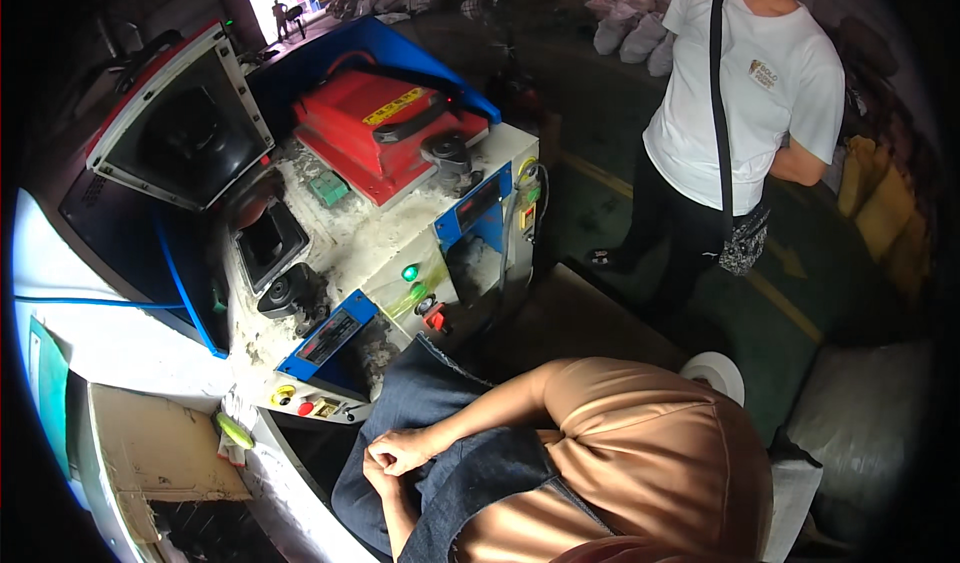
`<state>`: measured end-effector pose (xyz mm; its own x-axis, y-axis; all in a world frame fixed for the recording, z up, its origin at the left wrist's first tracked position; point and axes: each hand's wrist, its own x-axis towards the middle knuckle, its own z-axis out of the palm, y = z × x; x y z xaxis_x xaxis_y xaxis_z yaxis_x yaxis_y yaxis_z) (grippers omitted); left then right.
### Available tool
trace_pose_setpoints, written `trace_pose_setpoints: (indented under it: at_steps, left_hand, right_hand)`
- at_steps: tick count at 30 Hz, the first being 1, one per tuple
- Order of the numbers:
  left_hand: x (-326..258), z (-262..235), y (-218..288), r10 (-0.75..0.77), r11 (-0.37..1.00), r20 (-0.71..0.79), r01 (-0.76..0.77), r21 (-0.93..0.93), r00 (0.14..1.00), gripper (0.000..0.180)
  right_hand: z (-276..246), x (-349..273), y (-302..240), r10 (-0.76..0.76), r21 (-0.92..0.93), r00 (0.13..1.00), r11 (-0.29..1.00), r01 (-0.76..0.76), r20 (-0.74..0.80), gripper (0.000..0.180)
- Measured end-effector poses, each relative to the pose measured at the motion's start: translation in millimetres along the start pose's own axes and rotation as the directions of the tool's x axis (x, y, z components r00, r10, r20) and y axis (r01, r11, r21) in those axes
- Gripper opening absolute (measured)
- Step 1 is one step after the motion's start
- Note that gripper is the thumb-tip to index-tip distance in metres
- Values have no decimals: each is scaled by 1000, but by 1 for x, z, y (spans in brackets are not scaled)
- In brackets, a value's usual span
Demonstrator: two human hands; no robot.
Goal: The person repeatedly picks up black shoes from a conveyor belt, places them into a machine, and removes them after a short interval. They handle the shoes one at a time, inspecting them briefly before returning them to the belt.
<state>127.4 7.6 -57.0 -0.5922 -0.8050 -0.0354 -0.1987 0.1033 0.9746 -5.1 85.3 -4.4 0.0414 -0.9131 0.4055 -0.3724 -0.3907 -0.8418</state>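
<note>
My right hand (400, 451) is curled closed over my left hand (380, 477), and both rest on the blue denim apron (450, 493) over my lap. The left hand's fingers are partly covered but look folded in, and I see no object in either hand. Beyond my knees stands a dirty white two-station machine (390, 228). Its left lid (180, 128) is raised, showing a dark inner face above a black mould-like block (268, 245). The red right cover (375, 128) is down. A green lamp (410, 273) glows on the front, above a red knob-like fitting (433, 315).
A person (745, 93) in a white shirt stands beyond the machine's right side. At lower left are a cardboard box (160, 443) and a glove with a yellow-green item (234, 431). White sacks (630, 33) line the back; a large wrapped bundle (855, 413) is at right.
</note>
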Motion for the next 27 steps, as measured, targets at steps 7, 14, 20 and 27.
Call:
trace_pose_setpoints:
  at_steps: [7, 14, 20, 27]
  left_hand:
    - [2, -3, -12, 3, 997, 4, -3, -77, 1000, 8]
    - [1, 1, -6, 25, 985, -54, -15, 172, 998, 12]
    - [-11, 7, 18, -37, 999, -82, 35, -32, 996, 13]
    - [-12, 4, 35, -49, 949, -121, 84, 304, 991, 12]
  right_hand:
    - [2, 4, 2, 26, 59, 1000, 998, -26, 11, 23]
    - [-3, -2, -1, 4, -42, 1000, 999, -3, 15, 26]
    - [-11, 2, -10, 138, 69, 990, 988, -140, 42, 22]
    - [-14, -2, -17, 163, 40, 982, 985, -168, 96, 20]
